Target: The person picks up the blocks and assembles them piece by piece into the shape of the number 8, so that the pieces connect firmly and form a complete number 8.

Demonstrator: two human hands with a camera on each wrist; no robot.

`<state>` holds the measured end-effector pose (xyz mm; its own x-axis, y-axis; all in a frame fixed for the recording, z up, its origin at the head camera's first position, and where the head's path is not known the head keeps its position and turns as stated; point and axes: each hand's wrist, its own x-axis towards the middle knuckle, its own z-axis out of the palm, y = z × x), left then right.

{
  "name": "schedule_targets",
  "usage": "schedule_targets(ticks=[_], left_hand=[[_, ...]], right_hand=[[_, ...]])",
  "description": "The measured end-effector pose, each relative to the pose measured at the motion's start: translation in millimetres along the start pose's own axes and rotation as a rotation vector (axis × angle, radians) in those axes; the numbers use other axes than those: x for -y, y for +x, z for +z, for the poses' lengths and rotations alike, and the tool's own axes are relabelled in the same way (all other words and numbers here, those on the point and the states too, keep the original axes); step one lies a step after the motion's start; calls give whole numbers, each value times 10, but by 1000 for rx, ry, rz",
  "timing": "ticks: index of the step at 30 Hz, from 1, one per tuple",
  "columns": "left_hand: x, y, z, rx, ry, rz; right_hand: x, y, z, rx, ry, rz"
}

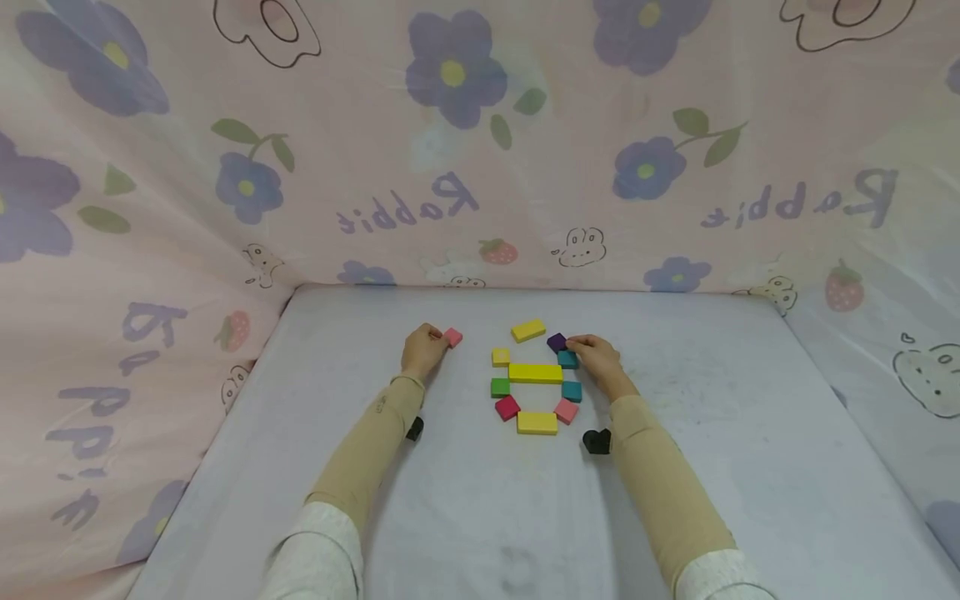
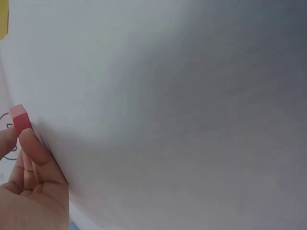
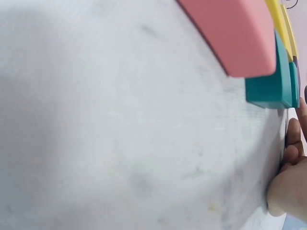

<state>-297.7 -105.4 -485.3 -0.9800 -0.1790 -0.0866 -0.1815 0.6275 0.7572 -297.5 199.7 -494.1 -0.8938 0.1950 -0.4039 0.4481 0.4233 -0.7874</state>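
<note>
My left hand pinches a pink block between thumb and fingertips, to the left of a block arrangement. In the left wrist view, the same pink block sticks up from the fingertips. At the arrangement's upper right, my right hand has its fingertips on a small dark purple block, just above a teal block. A long yellow block lies tilted at the top, left of the purple one. In the right wrist view, the fingers are partly hidden at the right edge.
Lower in the arrangement are a long yellow block, a small yellow block, a green block, a red block, another teal block, a pink block and a yellow bottom block. Patterned curtains surround the white table.
</note>
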Motion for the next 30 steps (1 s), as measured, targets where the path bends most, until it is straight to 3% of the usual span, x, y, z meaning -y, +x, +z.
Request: schedule_targets(ticks=[8,18,30], left_hand=[[-62,36,113,24,-28,-9],[-255,-6,270,52,-18,25],[-443,-45,403,22,131,37]], right_hand=[[-17,-15,-16,-2,-14,-8],[-25,-26,-7,15,5,-6],[-27,-42,-16,30,20,8]])
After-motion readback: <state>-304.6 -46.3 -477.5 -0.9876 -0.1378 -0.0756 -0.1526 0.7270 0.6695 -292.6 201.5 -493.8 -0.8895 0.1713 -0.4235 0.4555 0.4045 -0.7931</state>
